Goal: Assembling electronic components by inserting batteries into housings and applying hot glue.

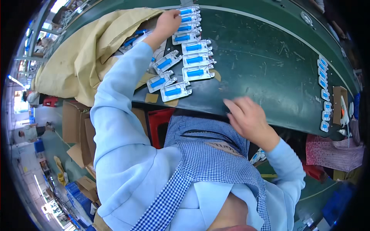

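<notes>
My left hand (pixel 168 24) reaches to the far end of a row of white plastic housings (pixel 189 36), each with a blue cylinder in it. Its fingers are curled at the left edge of the farthest housings; whatever they hold, if anything, is hidden. Three more housings lie loose and tilted beside the row, one of them a near housing (pixel 175 91) by the table's front edge. Over that edge hovers my right hand (pixel 246 118), slightly blurred, fingers apart and nothing in them.
A tan cloth sack (pixel 88 54), its mouth spread on the green table (pixel 262 69), holds more blue-and-white parts. Another line of similar housings (pixel 323 82) runs along the right side, next to a small cardboard box (pixel 340 100). Cardboard cartons (pixel 74 125) stand below at left.
</notes>
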